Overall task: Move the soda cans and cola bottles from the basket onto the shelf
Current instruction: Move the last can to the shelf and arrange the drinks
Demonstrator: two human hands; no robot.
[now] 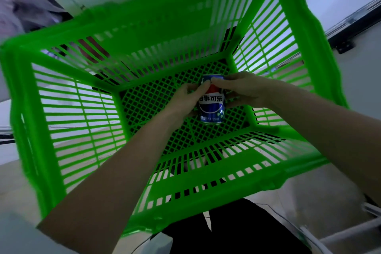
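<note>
both hands — left hand (186,99), right hand (242,88) — grip cola can (211,107) inside basket (82,109)

Black clothing (237,233) below, dark rail (354,20) upper rt.

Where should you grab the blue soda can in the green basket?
Grip the blue can around its round middle, coming from above through the basket's open top. Its smooth curved sides fit a wrapping hand, as the left hand and right hand do.

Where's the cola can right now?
In the head view, right of centre: the cola can is inside the green basket, gripped between left hand and right hand.
</note>
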